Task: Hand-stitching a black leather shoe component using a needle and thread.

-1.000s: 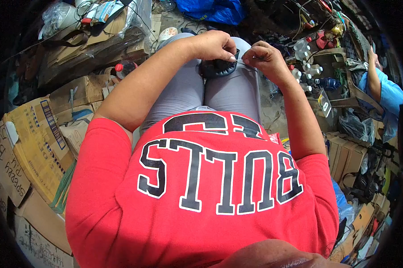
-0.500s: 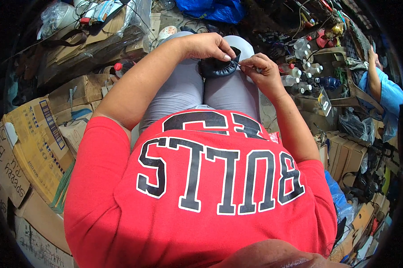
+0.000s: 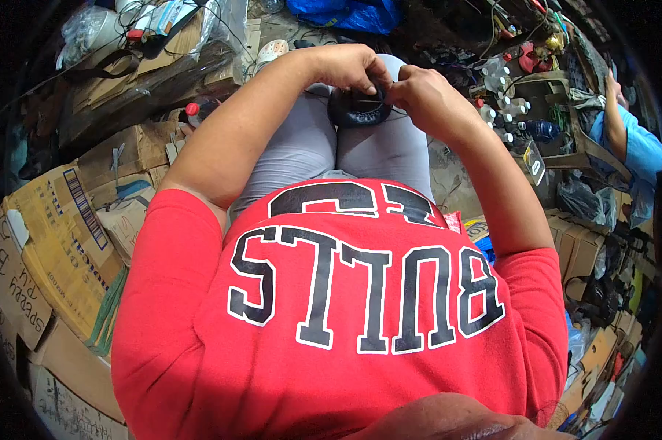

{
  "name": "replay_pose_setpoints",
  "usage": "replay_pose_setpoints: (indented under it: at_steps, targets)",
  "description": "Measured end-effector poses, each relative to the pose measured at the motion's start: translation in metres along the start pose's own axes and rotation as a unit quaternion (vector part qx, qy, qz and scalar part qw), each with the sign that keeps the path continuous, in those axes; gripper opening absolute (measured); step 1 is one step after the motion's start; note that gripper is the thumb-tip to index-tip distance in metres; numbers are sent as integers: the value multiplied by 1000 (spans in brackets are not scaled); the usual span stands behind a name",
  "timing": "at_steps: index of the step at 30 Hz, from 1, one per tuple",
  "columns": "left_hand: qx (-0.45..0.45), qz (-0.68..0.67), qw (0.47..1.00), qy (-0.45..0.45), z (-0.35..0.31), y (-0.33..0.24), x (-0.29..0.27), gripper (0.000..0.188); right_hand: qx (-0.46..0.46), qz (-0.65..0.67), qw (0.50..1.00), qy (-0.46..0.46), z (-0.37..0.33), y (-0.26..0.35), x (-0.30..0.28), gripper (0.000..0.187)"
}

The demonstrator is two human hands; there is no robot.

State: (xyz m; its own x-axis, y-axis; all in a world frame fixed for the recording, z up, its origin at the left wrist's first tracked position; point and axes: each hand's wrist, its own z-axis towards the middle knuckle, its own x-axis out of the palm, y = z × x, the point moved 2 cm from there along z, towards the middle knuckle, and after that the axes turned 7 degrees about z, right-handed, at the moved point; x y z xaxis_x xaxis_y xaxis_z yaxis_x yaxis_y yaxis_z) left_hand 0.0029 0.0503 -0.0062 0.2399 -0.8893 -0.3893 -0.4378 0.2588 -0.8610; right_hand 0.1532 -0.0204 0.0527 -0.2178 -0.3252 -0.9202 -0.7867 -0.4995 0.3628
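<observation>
Over the black piece [image 3: 359, 118], the left hand [image 3: 354, 67] is held with curled fingers; the right hand [image 3: 428, 97] is now brought closer to these; whether either pinches cannot be told.

Red shirt [image 3: 272, 389], black lettering [image 3: 375, 293]; grey trousers [image 3: 381, 154]

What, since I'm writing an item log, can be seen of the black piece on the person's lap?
The black piece looks like soft, shiny leather. Its near end is rounded, with small puckers along the edge around a dark opening. It rests on the gray trousers, mostly over the right thigh. The left hand seems to pinch its far part; the right hand is beside it, contact unclear.
</observation>
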Motion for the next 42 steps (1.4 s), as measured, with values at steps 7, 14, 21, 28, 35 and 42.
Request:
replay_pose_setpoints:
  at_steps: [7,14,21,28,35,42]
  targets:
    - [6,110,945,-309,-13,5,9,27,135,483,864,-34,-6,-45,36,18]
    - [-109,211,949,-209,-109,10,12,25,51,320,940,-109,-24,-33,35,22]
    - [39,-285,889,-357,-83,-4,2,38,156,781,432,-422,-8,-79,62,32]
    - [160,-610,747,-212,-64,19,-2,43,45,900,387,-194,-39,-54,54,45]
    - [-5,-351,880,-320,-85,52,-27,39,168,784,584,-128,-103,-101,71,35]
    - [26,81,914,-396,-92,36,-31,27,215,420,848,-241,-79,-89,21,38]
